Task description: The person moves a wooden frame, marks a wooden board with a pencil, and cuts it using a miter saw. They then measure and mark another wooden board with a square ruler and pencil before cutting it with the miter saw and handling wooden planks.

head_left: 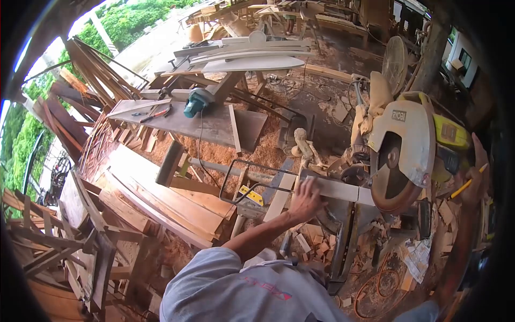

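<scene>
My left hand (308,202) is closed over the near end of a pale wood piece (338,189), pressing it at the fence of the miter saw (401,153). A thin line crosses that piece close to the blade (393,180). The saw head, marked RYOBI, stands over the piece's right end. At the right edge, my right hand (474,170) is beside the saw's green motor housing (451,131), with a yellow pencil (469,181) held in its fingers. Another light wood strip (280,197) lies just left of my left hand.
A wire frame (230,180) and a yellow-marked tool (251,195) lie left of the saw. A teal power tool (197,102) sits on a bench board (214,126). Long planks (166,188) lean at left. Offcuts (323,249) and an orange cord (380,287) litter the floor.
</scene>
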`<state>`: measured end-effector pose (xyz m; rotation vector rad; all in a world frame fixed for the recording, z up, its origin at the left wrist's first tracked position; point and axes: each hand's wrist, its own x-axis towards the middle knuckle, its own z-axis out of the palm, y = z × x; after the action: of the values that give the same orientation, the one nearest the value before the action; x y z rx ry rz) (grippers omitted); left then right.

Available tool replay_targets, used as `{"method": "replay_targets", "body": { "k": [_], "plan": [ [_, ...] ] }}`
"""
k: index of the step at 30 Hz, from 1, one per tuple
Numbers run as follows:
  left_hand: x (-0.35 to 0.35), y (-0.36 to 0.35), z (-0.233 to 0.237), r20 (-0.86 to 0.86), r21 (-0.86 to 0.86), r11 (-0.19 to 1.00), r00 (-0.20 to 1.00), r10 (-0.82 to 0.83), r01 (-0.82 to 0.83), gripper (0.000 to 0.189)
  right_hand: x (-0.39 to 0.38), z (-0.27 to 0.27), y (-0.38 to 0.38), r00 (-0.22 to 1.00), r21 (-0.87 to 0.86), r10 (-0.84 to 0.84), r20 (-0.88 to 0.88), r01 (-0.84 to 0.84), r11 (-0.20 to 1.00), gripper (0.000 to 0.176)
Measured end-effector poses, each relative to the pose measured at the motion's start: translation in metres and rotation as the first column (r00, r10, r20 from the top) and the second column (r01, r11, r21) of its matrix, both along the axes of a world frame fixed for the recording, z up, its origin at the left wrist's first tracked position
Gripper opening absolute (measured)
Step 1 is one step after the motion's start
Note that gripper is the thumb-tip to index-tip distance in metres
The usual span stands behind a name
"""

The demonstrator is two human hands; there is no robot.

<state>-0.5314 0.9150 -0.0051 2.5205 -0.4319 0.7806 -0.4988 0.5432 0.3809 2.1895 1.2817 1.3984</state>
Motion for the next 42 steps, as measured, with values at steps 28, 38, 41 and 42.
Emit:
{"method": "replay_targets", "body": {
  "k": [28, 38, 41, 42],
  "plan": [
    [-0.057, 0.022, 0.008, -0.496, -0.192, 0.972, 0.842, -0.213, 0.132, 0.051, -0.043, -0.065, -0.005, 0.971, 0.415, -0.229, 0.072, 0.179, 0.892, 0.025],
    [-0.416, 0.199, -0.030, -0.310, -0.588, -0.361, 0.614, -0.726, -0.724, 0.050, -0.165, -0.320, 0.265, 0.874, 0.935, 0.406, -0.266, 0.131, 0.330, 0.025],
    [-0.488, 0.247, -0.017, -0.241, -0.710, -0.543, 0.879, -0.411, -0.448, 0.069, -0.242, -0.400, 0.367, 0.367, 0.814, 0.731, -0.575, 0.343, 0.469, 0.026],
    [-0.509, 0.264, -0.016, -0.249, -0.722, -0.543, 0.893, -0.375, -0.430, 0.069, -0.271, -0.416, 0.402, 0.137, 0.755, 0.765, -0.630, 0.339, 0.561, 0.027]
  ]
}}
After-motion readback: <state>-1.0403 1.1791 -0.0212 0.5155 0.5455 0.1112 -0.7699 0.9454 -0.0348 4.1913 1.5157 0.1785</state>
